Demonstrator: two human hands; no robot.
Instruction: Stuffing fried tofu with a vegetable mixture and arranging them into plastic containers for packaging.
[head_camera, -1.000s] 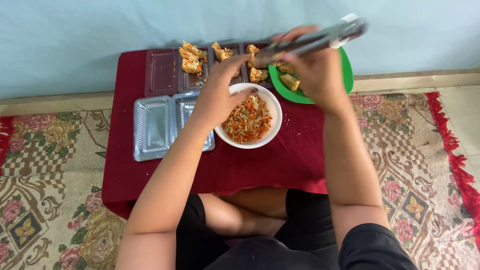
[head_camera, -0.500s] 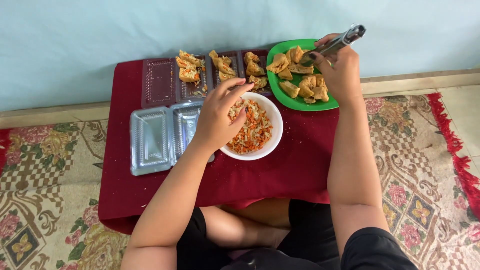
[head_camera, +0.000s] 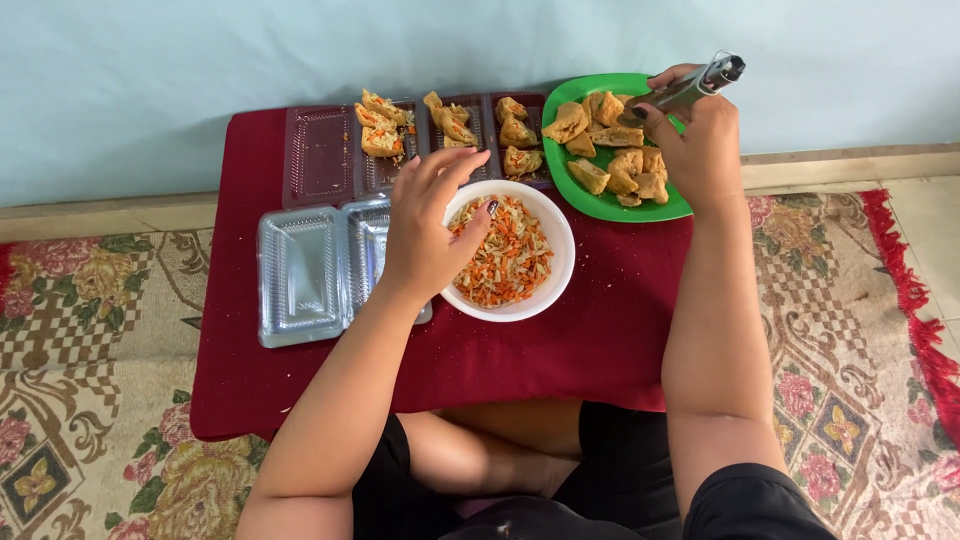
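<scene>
My left hand rests on the rim of a white bowl of shredded orange and pale vegetables, fingers spread and reaching into the filling. My right hand grips metal tongs above a green plate piled with fried tofu pieces. The tongs' tips point down at the tofu; whether they hold a piece is hidden. A clear tray behind the bowl carries several stuffed tofu pieces.
An open clear plastic box sits left of the bowl on the low table's dark red cloth. A patterned carpet surrounds the table, a pale blue wall stands behind it, and my crossed legs lie under the front edge.
The view has shifted, so everything sits lower in frame. My right hand has brought the tongs down from mid-air to the green plate. My left hand stays at the bowl.
</scene>
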